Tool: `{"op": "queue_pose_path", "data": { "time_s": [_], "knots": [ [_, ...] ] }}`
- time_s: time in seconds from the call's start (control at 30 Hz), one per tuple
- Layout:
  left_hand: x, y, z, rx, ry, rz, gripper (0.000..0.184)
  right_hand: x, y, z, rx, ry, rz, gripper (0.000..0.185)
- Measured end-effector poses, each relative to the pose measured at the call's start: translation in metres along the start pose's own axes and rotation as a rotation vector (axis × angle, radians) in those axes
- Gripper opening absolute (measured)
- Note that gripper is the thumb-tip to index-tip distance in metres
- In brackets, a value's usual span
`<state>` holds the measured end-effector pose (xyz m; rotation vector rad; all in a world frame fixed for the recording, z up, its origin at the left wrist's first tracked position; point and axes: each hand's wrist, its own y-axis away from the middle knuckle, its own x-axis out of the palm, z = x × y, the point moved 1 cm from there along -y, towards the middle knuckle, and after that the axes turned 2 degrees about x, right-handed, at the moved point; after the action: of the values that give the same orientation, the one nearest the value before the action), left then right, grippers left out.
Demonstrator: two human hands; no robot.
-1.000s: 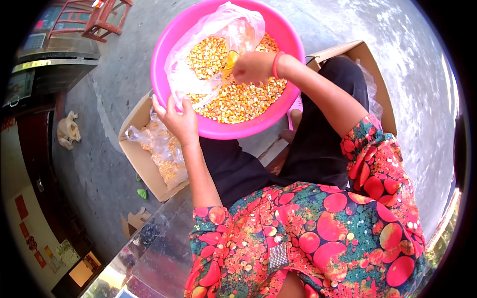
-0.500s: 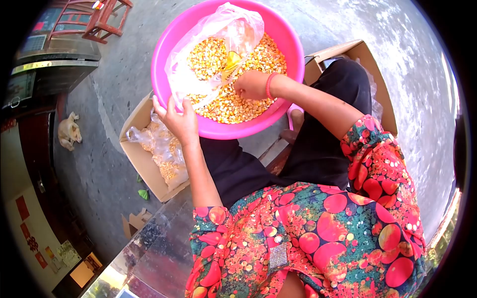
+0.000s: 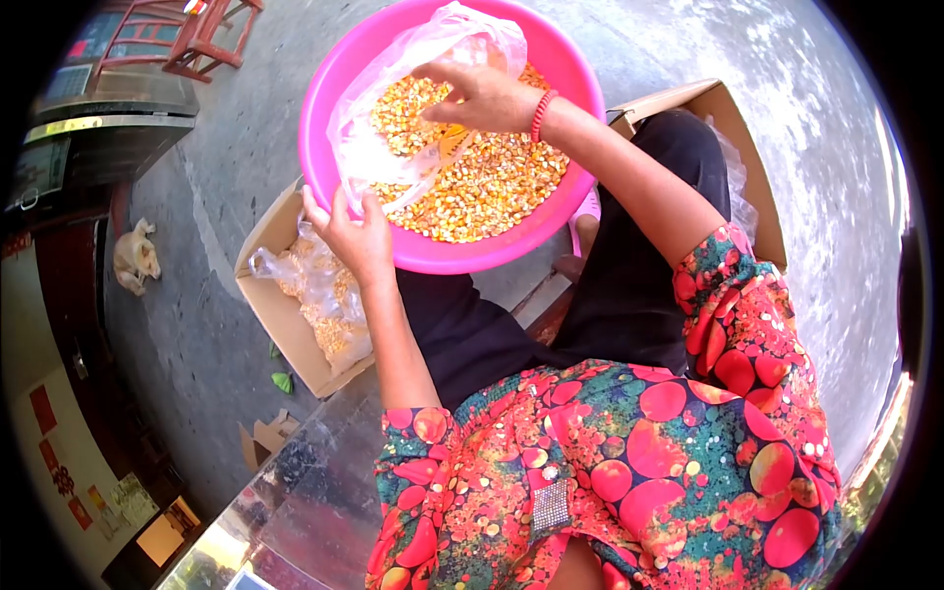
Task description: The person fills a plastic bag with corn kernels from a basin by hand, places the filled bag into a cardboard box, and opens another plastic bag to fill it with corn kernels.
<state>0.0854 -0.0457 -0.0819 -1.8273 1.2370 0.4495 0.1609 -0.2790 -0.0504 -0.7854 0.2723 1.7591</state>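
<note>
A pink basin (image 3: 582,157) full of yellow corn kernels (image 3: 506,182) rests over my knees. Inside it lies a thin clear plastic bag (image 3: 356,126), its mouth spread and kernels within; a yellow print shows on its side. My left hand (image 3: 352,239) is at the near left rim, thumb inside and fingers over the edge, closed on the bag's edge against the rim. Over the bag's opening hovers my right hand (image 3: 482,98), a red band on its wrist, fingers apart with nothing visible held. It hides part of the bag.
On the left, a cardboard box (image 3: 270,329) holds clear bags of kernels (image 3: 329,315). Another cardboard box (image 3: 757,147) with plastic stands right of my knee. A dog (image 3: 136,258) lies on the concrete floor; a red wooden chair (image 3: 208,44) is at the back left.
My right hand has risen from the kernels and moved up and left over the bag, its fingers now spread. My left hand has stayed at the rim.
</note>
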Motion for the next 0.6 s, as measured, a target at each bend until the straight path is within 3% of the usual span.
{"op": "queue_pose_path", "data": {
  "time_s": [0.03,0.07,0.13,0.2,0.23,0.37,0.6],
  "knots": [
    [0.000,0.000,-0.001,0.007,-0.013,0.005,0.033,-0.003,0.003,-0.008,-0.006,0.104,-0.074,0.033],
    [0.000,-0.001,-0.001,0.008,-0.013,0.005,0.033,-0.007,0.006,-0.010,-0.005,0.104,-0.075,0.033],
    [0.001,0.000,0.000,0.006,-0.017,-0.003,0.033,-0.007,0.013,-0.013,0.068,0.317,0.499,0.020],
    [0.001,-0.001,0.001,-0.013,-0.014,0.011,0.035,0.012,0.032,-0.017,0.055,0.293,0.590,0.022],
    [0.001,-0.001,0.001,-0.031,-0.014,0.022,0.037,0.027,0.038,-0.021,0.054,0.424,0.665,0.026],
    [0.001,-0.001,0.000,-0.016,-0.034,0.017,0.037,0.050,0.064,0.002,0.107,0.400,0.636,0.028],
    [0.000,0.000,-0.001,-0.014,-0.019,0.016,0.034,0.066,0.055,-0.014,0.005,0.249,0.680,0.019]
  ]
}}
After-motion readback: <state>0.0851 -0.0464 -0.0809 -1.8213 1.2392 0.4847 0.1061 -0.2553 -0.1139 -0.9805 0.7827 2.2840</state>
